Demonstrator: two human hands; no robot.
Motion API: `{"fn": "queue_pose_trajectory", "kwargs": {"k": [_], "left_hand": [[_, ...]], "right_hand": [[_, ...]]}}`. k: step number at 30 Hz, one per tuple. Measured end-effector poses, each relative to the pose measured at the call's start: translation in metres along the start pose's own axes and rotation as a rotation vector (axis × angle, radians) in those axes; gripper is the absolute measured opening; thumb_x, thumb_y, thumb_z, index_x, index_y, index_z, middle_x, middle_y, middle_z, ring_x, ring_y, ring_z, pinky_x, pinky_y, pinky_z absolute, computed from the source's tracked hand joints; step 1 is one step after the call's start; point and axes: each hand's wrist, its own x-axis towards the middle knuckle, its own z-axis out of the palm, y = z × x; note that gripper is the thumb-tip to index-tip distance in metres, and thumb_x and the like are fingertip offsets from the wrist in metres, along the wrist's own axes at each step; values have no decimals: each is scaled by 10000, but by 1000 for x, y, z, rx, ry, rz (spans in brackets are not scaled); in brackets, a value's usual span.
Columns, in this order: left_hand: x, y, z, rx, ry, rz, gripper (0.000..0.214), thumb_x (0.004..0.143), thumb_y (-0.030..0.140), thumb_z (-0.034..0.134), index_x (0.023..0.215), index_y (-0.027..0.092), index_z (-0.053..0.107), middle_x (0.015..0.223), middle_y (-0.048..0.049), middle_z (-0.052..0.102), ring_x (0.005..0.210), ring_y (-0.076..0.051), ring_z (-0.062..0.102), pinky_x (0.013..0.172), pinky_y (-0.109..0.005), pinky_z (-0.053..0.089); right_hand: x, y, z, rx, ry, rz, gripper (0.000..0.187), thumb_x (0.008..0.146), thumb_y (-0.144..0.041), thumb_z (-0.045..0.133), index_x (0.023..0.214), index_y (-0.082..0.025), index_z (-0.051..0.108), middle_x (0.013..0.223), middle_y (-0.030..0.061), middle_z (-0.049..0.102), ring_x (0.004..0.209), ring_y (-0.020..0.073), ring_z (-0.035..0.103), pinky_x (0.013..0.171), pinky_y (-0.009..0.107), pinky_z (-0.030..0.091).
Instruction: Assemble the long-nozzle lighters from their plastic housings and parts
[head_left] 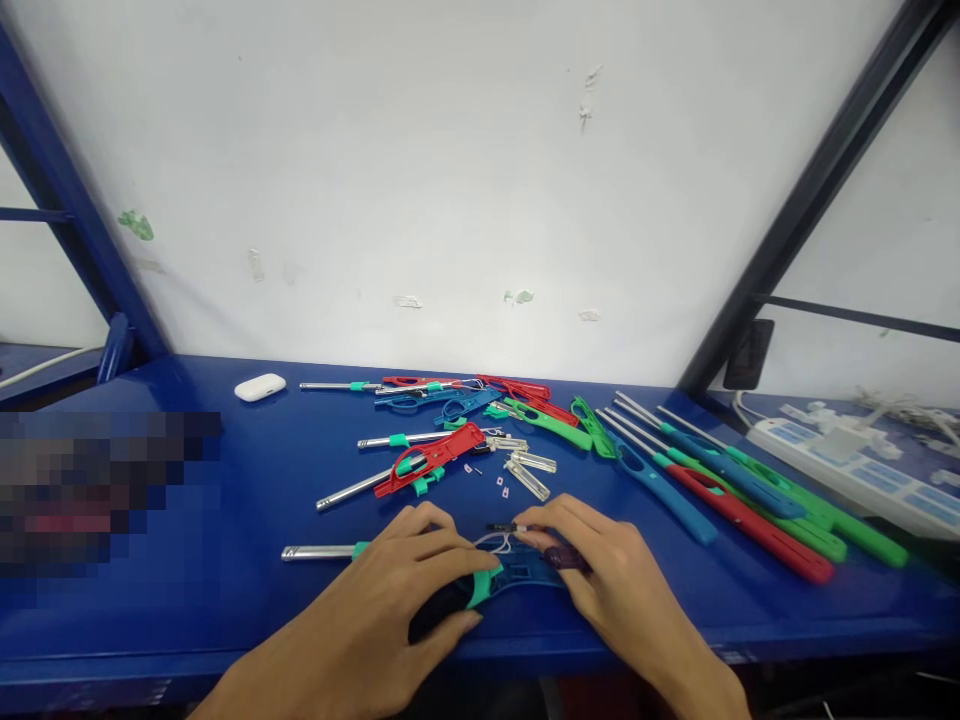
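Blue plastic handle shell [529, 568], smooth and hollow with moulded ribs, lies near the front edge of the glossy blue tabletop [247, 500], between the two hands. A slim, shiny metal tube [319, 553], cylindrical, emerges on the far side of the left hand [390, 600]; a teal-green plastic trigger [484, 585], curved in outline, sits against the shell. Long axis of the assembly runs roughly left to right, parallel to the table edge: tube tip points left, handle end lies to the right under the right hand [607, 555]. Left fingers are curled over the shell, with the thumb on the near side; right fingertips are pinched on a small, dark, bar-shaped part [501, 527] just above the shell. Thin white wires [495, 543], flexible and looped, lie beside that part. Beyond the hands: transparent, oblong plastic tanks [527, 479] and a red plastic shell [442, 457] set at a slant. To the right, whole lighters [757, 525] lie in a diagonal group, smooth-handled, metal tubes pointing away and left.
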Motion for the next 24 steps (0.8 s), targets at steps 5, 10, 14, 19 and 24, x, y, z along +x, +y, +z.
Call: {"fn": "queue_pose_trajectory", "kwargs": {"k": [5, 10, 14, 19, 24], "left_hand": [[-2, -1, 0, 0, 15, -3, 456, 947, 153, 725, 1366, 322, 660, 1225, -10, 748, 1202, -232, 639, 1057, -414, 591], [-5, -7, 2, -34, 103, -31, 467, 966, 180, 716, 1391, 357, 636, 1264, -3, 733, 1175, -195, 678, 1042, -350, 592], [-4, -15, 7, 7, 278, -61, 499, 983, 255, 718, 1450, 365, 581, 1204, -9, 743, 1103, -202, 713, 977, -357, 619], [2, -19, 10, 42, 353, 37, 299, 1034, 293, 669, 1333, 317, 658, 1106, -9, 765, 1010, -184, 723, 883, -301, 625], [5, -18, 12, 101, 349, 83, 285, 1067, 262, 617, 1348, 290, 656, 1160, -22, 766, 1059, -192, 692, 939, -321, 598]], "right_hand": [[0, 0, -1, 68, 17, -7, 379, 959, 5, 470, 1129, -247, 697, 1060, 21, 788, 947, 188, 783, 835, 293, 592], [-1, 1, -2, 133, 27, -41, 382, 973, 15, 497, 1164, -244, 703, 1068, 10, 800, 959, 152, 786, 836, 242, 582], [-1, 1, -2, 152, 37, -95, 389, 979, 33, 493, 1163, -232, 710, 1087, 21, 801, 969, 140, 780, 855, 222, 581], [-1, 0, -3, 118, 79, -169, 405, 984, 29, 472, 1169, -231, 721, 1065, 42, 792, 938, 149, 780, 797, 221, 589], [-1, -1, -4, 84, 81, -161, 403, 989, 11, 464, 1143, -238, 740, 1030, 44, 784, 878, 158, 776, 740, 237, 587]]}}
